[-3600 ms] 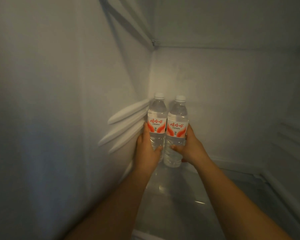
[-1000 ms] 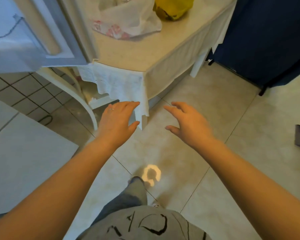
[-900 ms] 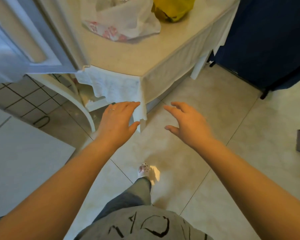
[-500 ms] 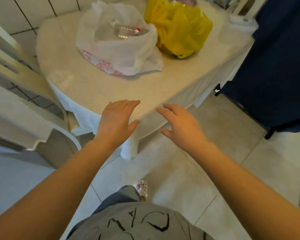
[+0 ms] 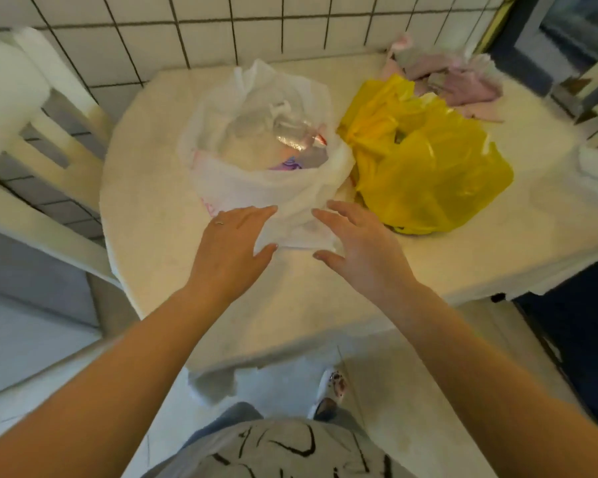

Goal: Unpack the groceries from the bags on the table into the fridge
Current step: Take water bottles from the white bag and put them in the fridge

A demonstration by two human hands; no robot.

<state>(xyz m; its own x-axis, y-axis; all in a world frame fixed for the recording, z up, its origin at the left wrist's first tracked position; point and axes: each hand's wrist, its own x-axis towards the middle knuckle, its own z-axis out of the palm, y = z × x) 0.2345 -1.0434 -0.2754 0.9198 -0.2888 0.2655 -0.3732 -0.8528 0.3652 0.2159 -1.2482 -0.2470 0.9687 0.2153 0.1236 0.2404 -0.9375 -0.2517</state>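
- Two plastic bags are seen on the table (image 5: 152, 236): a white bag (image 5: 256, 157), its mouth open with clear bottles inside, and a crumpled yellow bag (image 5: 428, 167) just beside it.
- Left hand (image 5: 232, 250) and right hand (image 5: 363, 250) are held at the white bag's near edge, fingers spread and relaxed, nothing gripped.

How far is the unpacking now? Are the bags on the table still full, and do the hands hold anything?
Nothing done shows here; the fridge is out of view. In hand: nothing. The left hand and right hand reach, open, toward the white plastic bag. Left: that bag holds a clear plastic bottle and other items, and the bulging yellow plastic bag beside it on the round white table looks untouched.
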